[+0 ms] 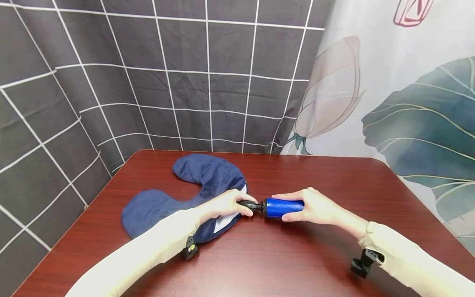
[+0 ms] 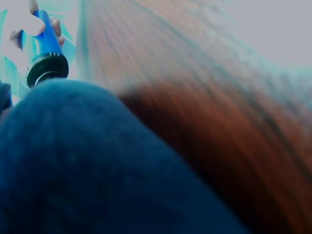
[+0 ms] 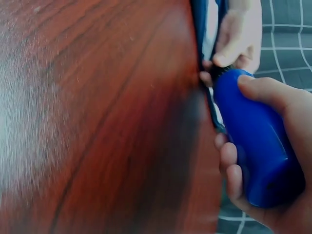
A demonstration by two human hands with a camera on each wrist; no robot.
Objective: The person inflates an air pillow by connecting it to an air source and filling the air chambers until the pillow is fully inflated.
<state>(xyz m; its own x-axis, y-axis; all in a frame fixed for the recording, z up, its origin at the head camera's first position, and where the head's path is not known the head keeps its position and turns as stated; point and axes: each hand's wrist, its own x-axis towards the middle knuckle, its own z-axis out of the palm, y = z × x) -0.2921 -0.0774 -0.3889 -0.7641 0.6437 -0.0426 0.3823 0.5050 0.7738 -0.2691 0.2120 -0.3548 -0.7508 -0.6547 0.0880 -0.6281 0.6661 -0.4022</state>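
A blue hand pump (image 1: 283,207) with a black end lies crosswise between the two hands in the head view. My right hand (image 1: 315,205) grips its blue barrel, fingers and thumb wrapped around it in the right wrist view. My left hand (image 1: 228,203) holds the black end (image 1: 249,205) at the edge of a navy U-shaped neck pillow (image 1: 152,210). A white strip (image 1: 225,222) shows along the pillow's outer edge. The left fingers partly cover the place where the black end meets the pillow, so I cannot tell whether they are joined.
Beneath everything is a reddish-brown wooden table (image 1: 315,255) with rounded far corners. A dark grey cloth with white grid lines (image 1: 185,90) hangs behind and to the left. On the right hangs a pale curtain (image 1: 341,123) with flower and leaf prints.
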